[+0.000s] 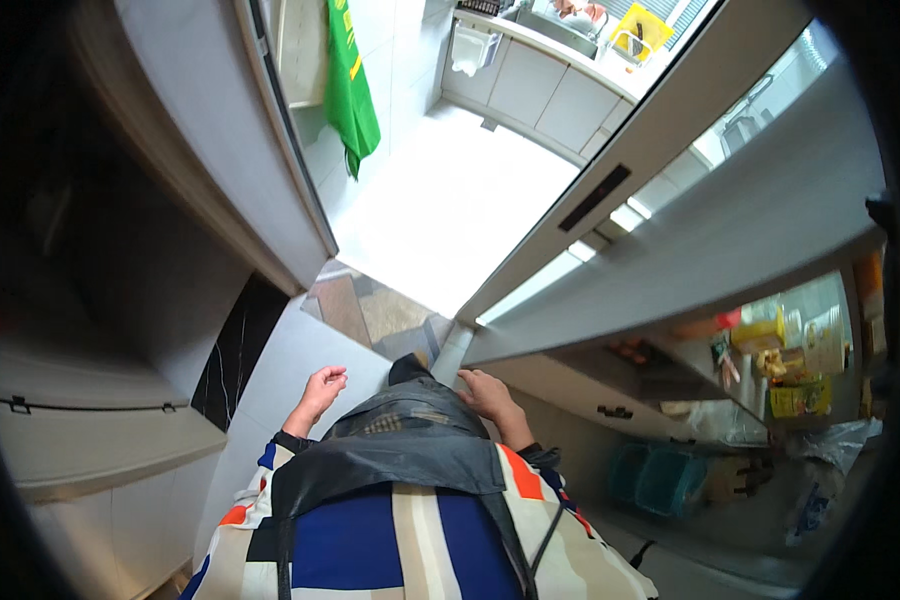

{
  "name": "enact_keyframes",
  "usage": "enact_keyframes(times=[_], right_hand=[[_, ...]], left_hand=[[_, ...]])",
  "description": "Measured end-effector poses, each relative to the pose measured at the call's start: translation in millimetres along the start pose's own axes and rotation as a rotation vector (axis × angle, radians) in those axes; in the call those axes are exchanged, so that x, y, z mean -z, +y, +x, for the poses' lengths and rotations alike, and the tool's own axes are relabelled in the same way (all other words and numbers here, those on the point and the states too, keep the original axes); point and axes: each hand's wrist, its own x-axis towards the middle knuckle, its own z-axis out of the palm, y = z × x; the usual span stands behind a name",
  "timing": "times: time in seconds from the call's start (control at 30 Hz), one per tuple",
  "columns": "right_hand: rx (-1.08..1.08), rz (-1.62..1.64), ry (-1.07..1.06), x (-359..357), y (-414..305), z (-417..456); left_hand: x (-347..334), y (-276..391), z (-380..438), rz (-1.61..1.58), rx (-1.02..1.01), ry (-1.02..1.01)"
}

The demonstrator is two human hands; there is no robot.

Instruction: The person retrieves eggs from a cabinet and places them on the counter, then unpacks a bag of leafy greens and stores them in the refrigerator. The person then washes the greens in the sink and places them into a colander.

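Observation:
My left hand (322,394) hangs beside my body above the pale floor tiles (285,375). Its fingers are loosely curled, with nothing in them. On the other side, my right hand (487,396) is near the dark apron (397,466) that I wear over a patterned top. That hand looks empty as well, its fingers bent and part of the thumb side hard to make out. Before me a patterned floor mat (390,309) lies at an open doorway into a brightly lit kitchen.
A framed sliding glass door (592,172) borders the doorway's right side. Inside hangs a green cloth (352,97); a sink (559,31) is set into the far counter. Shelves with food packages (799,397) stand right, a beige cabinet (120,450) left.

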Motion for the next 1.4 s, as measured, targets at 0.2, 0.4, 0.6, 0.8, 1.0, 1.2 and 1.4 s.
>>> enact_keyframes(times=[0.2, 0.4, 0.6, 0.8, 1.0, 1.2, 1.4], right_hand=[[0.157, -0.023, 0.216, 79, 2, 128], [0.072, -0.02, 0.24, 154, 23, 200], [-0.009, 0.233, 0.482, 141, 55, 253], [-0.394, 0.053, 0.285, 152, 65, 325], [-0.401, 0.191, 0.336, 215, 71, 418], [-0.629, 0.197, 0.339, 252, 123, 453], [-0.898, 0.149, 0.168, 272, 250, 470]], left_hand=[[6, 99, 87, 0.1, -0.113, -0.021], [-1, 156, 191, 0.069, -0.082, -0.011], [-21, 240, 309, 0.137, -0.018, -0.28], [-23, 347, 454, 0.302, -0.233, -0.364], [-37, 476, 540, 0.338, -0.21, -0.445], [-92, 528, 621, 0.345, -0.138, -0.554], [-173, 589, 704, 0.272, -0.097, -0.689]])
